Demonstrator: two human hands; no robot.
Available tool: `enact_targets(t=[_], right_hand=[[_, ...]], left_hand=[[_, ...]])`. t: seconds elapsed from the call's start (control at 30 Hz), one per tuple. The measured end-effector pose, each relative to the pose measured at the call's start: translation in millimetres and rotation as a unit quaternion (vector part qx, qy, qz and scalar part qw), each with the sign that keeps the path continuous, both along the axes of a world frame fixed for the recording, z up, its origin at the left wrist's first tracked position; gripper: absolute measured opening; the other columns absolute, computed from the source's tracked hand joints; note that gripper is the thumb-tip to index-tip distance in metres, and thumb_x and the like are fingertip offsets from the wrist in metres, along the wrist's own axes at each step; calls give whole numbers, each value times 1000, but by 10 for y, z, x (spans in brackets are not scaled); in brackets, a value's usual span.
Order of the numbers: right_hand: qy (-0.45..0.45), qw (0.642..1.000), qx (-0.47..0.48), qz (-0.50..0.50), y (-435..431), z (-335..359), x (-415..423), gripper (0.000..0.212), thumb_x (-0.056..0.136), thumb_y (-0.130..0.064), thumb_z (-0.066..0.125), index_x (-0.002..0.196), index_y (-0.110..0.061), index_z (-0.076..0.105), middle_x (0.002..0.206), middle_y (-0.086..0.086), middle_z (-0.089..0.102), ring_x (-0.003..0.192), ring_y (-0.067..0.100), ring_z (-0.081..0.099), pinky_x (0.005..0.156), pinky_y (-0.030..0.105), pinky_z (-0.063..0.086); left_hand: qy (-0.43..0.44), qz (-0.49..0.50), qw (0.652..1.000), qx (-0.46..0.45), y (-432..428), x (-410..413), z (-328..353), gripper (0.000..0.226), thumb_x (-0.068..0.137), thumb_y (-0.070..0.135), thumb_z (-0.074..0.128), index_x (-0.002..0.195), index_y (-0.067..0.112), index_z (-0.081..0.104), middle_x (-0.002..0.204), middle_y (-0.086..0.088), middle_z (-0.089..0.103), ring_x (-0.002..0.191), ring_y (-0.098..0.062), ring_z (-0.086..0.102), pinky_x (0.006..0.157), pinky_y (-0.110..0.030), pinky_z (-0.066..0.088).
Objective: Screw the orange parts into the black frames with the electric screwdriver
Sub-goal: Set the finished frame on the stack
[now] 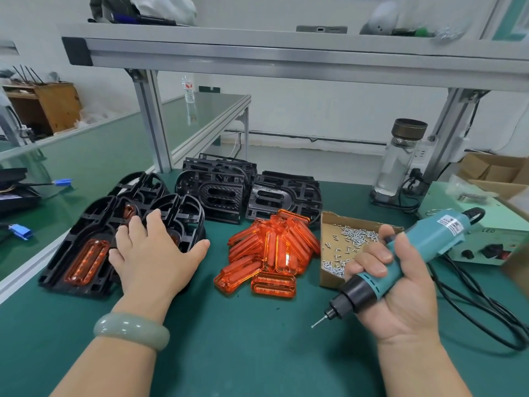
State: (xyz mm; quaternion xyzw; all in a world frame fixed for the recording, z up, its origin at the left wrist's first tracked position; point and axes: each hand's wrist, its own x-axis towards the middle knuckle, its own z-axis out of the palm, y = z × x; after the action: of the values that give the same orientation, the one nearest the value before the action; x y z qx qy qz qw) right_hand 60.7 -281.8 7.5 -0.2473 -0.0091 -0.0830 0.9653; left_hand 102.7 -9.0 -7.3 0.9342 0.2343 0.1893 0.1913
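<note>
My left hand (151, 253) lies with spread, straight fingers on a pile of black frames (86, 224) at the left; some of these hold orange parts (86, 260). My right hand (395, 285) grips the teal electric screwdriver (400, 253), its bit (317, 323) pointing down-left just above the green mat. A heap of loose orange parts (272, 253) sits in the middle. Behind it stand two stacks of empty black frames (217, 190). A cardboard box of small screws (343, 247) lies right of the orange heap.
A pale green power supply (486, 239) with black cables stands at the right. A glass bottle (400, 159) stands by the aluminium post at the back right. A shelf (286, 53) runs overhead. Cardboard boxes (498, 170) sit at far right, blue plugs (20, 230) at far left.
</note>
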Motion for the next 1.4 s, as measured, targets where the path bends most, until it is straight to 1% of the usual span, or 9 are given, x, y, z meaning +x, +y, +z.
enact_targets(t=[0.17, 0.37, 0.57, 0.67, 0.8, 0.97, 1.03, 1.17, 1.4], right_hand=[[9, 1000, 4, 9, 40, -8, 10, 10, 84, -29, 53, 90, -23, 58, 57, -11, 40, 41, 3, 41, 48, 19, 45], [30, 999, 4, 20, 91, -32, 23, 11, 82, -27, 57, 90, -20, 60, 56, -8, 41, 40, 5, 41, 45, 20, 45], [48, 999, -2, 25, 102, -65, 62, 13, 80, -24, 59, 91, -18, 60, 55, -6, 43, 39, 6, 42, 45, 21, 44], [58, 998, -6, 23, 99, -76, 87, 16, 77, -24, 62, 91, -18, 62, 55, -5, 43, 39, 7, 42, 45, 22, 44], [77, 997, -7, 21, 97, -92, 136, 18, 77, -24, 63, 93, -18, 61, 55, -5, 43, 39, 7, 42, 45, 23, 43], [80, 996, -10, 27, 91, -110, 171, 20, 75, -23, 64, 94, -19, 60, 55, -5, 45, 39, 8, 43, 46, 22, 43], [80, 996, -9, 28, 92, -116, 174, 23, 73, -22, 65, 95, -18, 60, 56, -4, 45, 39, 8, 43, 46, 22, 43], [80, 996, -5, 33, 93, -118, 177, 28, 71, -22, 67, 97, -17, 60, 56, -3, 45, 39, 8, 43, 45, 22, 42], [89, 996, -7, 30, 89, -126, 180, 28, 70, -22, 68, 97, -18, 61, 56, -4, 45, 39, 9, 43, 46, 23, 44]], left_hand=[[-95, -72, 992, 36, -213, 19, 122, 75, 77, 43, 67, 140, 15, 38, 149, -11, 33, 141, -33, 16, 112, -49, 14], [-142, -240, 957, 75, -644, 391, 337, 52, 82, 36, 61, 130, 16, 53, 136, -5, 51, 136, -24, 33, 117, -38, 9], [-67, -311, 946, 65, -971, 857, 352, 51, 87, 30, 58, 135, 15, 47, 133, -2, 53, 136, -29, 25, 113, -33, 13], [-38, -340, 934, 101, -1047, 1068, 340, 52, 87, 27, 57, 135, 12, 46, 132, -6, 54, 130, -27, 37, 112, -33, 20], [7, -342, 933, 108, -1081, 1299, 338, 56, 89, 20, 54, 141, 11, 35, 140, -9, 44, 133, -27, 31, 110, -40, 30], [93, -341, 918, 178, -1087, 1489, 341, 68, 90, 9, 48, 149, 18, 14, 154, -5, 19, 144, -31, 3, 114, -48, 18], [122, -339, 912, 197, -1087, 1525, 366, 71, 90, 8, 47, 150, 21, 11, 155, -5, 19, 144, -32, 5, 114, -48, 15], [79, -314, 910, 260, -1069, 1550, 446, 61, 88, 16, 54, 143, 21, 29, 136, -13, 40, 128, -35, 30, 107, -44, 25], [-10, -291, 924, 249, -1100, 1463, 541, 34, 90, 13, 58, 123, 14, 57, 123, -12, 45, 117, -33, 40, 94, -42, 43]])
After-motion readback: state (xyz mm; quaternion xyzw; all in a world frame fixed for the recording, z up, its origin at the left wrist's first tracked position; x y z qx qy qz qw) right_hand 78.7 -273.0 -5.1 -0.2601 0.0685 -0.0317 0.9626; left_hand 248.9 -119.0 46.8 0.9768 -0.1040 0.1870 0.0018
